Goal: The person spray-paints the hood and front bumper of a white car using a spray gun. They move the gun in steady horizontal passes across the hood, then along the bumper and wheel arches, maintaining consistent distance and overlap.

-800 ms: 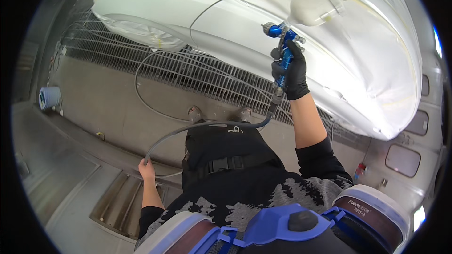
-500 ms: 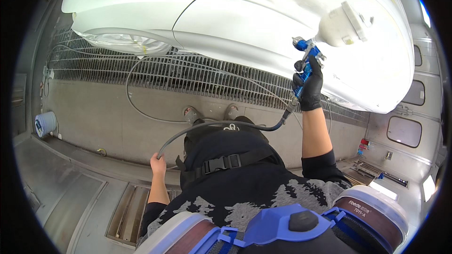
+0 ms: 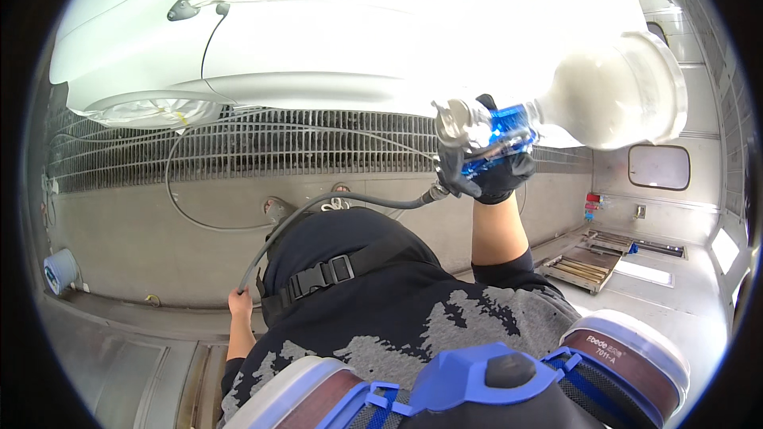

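Observation:
My right hand, in a black glove, is closed round a blue and silver spray gun, now turned with its nozzle end up and leftward. Its large milky cup sticks out to the right, in front of a white car body, whose side is partly masked with plastic sheet. A grey air hose runs from the gun's base across my body. Down at the lower left, my bare left hand grips this hose.
A metal floor grate runs along beneath the car, with more hose looped onto the concrete floor. A white tub stands at the left. Metal booth walls with windows are at the right. My respirator fills the bottom edge.
My right hand has tilted the gun and moved it lower in view, bringing the cup level at the right. The car has shifted leftward in view. My left hand still holds the hose.

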Available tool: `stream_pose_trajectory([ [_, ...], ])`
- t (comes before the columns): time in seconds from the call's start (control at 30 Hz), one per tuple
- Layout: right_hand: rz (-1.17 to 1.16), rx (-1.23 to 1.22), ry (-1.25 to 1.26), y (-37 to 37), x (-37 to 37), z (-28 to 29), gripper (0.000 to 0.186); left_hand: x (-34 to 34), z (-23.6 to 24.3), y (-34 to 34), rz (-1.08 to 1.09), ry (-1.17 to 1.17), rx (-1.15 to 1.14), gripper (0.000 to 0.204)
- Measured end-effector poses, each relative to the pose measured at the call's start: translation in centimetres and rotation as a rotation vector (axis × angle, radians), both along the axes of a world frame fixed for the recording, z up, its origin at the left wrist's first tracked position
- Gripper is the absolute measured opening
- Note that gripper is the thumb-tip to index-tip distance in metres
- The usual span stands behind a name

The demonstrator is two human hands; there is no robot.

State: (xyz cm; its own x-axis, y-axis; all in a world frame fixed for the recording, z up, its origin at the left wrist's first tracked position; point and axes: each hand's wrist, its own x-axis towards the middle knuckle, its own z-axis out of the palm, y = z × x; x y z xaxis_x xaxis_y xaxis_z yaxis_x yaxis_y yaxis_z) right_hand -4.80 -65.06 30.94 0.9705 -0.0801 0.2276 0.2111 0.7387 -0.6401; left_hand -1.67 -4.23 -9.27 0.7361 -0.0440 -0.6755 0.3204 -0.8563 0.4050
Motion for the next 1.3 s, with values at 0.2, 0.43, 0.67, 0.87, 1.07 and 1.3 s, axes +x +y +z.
stream_pose_trajectory([
  [0.2, -0.012, -0.033, 0.020, -2.2, -2.6, 0.8, 0.066, -2.4, -5.5, -0.9, 0.101, 0.051, -0.098, 0.039],
  [0.43, -0.018, -0.161, 0.267, -0.5, -0.9, -0.2, 0.049, 0.9, 6.6, -12.7, -0.063, -0.200, 0.019, 0.052],
  [0.67, 0.150, -0.483, 0.297, 6.4, 6.8, -2.7, 0.028, 5.5, 26.3, -30.0, -0.008, -0.161, -1.143, 0.031],
  [0.87, 0.259, -0.407, 0.311, 15.0, 11.6, -3.5, 0.012, 1.9, 28.7, -31.7, 0.557, 0.191, -1.681, 0.025],
  [1.07, 0.547, -0.158, 0.492, 19.6, 14.0, -3.4, 0.025, -0.2, 28.0, -29.6, 0.794, 0.076, -1.816, 0.029],
  [1.3, 0.671, -0.167, 0.467, 20.0, 15.3, -4.8, 0.028, -0.2, 28.2, -29.1, 0.858, 0.080, -1.835, 0.027],
])
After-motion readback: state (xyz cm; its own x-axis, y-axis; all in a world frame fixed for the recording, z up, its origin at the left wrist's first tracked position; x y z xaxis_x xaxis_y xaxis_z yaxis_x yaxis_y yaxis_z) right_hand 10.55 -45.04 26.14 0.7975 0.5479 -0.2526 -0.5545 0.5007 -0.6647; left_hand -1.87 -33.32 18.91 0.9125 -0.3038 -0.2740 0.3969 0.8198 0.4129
